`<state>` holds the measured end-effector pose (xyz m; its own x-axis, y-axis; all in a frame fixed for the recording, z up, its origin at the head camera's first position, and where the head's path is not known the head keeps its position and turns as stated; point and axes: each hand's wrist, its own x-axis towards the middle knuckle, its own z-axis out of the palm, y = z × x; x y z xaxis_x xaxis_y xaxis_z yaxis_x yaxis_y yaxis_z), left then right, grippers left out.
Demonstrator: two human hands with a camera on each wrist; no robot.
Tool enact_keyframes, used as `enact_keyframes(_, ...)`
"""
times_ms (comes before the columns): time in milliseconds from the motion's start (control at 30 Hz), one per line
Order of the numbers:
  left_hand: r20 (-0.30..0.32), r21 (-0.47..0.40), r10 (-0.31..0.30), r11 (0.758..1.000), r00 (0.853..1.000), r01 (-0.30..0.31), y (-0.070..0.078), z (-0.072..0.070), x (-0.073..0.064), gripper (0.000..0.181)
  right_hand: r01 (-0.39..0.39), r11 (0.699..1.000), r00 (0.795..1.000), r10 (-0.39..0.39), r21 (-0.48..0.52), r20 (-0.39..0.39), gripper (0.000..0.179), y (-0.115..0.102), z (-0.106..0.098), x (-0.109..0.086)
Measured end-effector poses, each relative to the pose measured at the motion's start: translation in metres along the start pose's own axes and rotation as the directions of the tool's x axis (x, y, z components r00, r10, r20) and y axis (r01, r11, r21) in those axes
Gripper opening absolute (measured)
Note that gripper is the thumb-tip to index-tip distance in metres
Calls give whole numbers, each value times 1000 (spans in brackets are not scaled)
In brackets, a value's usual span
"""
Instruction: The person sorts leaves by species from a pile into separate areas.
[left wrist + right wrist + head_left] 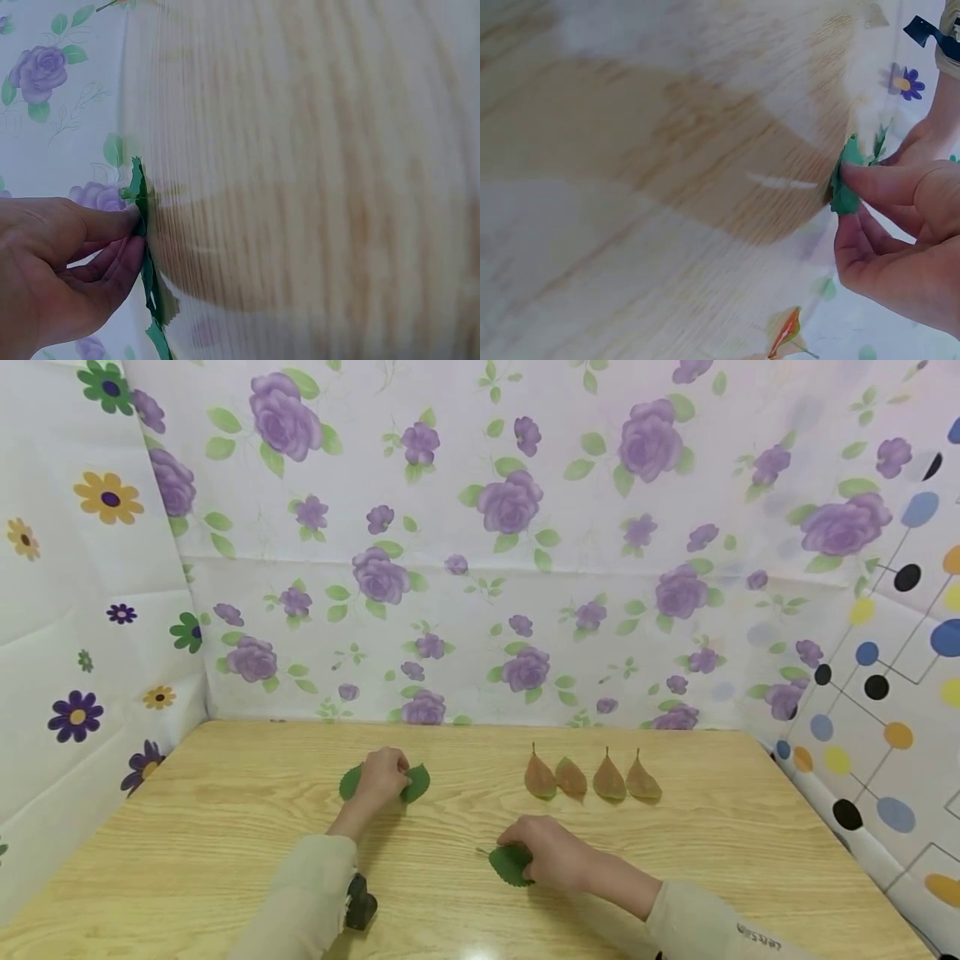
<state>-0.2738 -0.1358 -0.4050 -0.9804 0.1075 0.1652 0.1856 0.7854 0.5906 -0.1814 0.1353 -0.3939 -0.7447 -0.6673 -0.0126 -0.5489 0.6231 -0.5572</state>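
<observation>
At the back left of the table, my left hand (pixel 384 778) pinches a green leaf (pixel 416 783) between thumb and fingertips, close over the wood. The left wrist view shows this green leaf (pixel 141 191) nearly edge-on. Another green leaf (pixel 350 782) lies just left of the hand, partly hidden by it. Nearer the front, right of the middle, my right hand (pixel 551 853) pinches a toothed green leaf (pixel 510 865) whose stem points left. In the right wrist view, thumb and fingertips grip the edge of that leaf (pixel 847 176).
Several reddish-brown leaves (pixel 540 778) lie in a row at the back right, most with stems pointing away. The wooden table (pixel 225 843) meets a flowered cloth (pixel 450 635) behind. Patterned cloths also hang at the left and right sides. A black device (pixel 361 903) sits on the left sleeve.
</observation>
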Motion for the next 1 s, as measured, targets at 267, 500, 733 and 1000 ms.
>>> enact_keyframes(267, -10, -14, 5, 1000, 1000, -6, -2, 2, -1, 15, 19, 1000, 1000, -19, -25, 8, 40, 5, -3, -2)
enact_keyframes(500, -16, -24, 13, 1000, 1000, -13, -2, 3, -2, 15, 11, 999, 1000, -12, 41, 20, 35, 12, -7, -6)
enact_keyframes(733, -17, -19, 0, 1000, 1000, 0, -4, 5, -2, 15, 7, 996, 999, -3, 87, -43, 23, 20, -11, 3)
enact_keyframes(1000, -26, -42, 8, 999, 1000, -9, -4, 5, -4, 14, -108, 982, 979, 132, 155, -154, 18, 21, -21, 35)
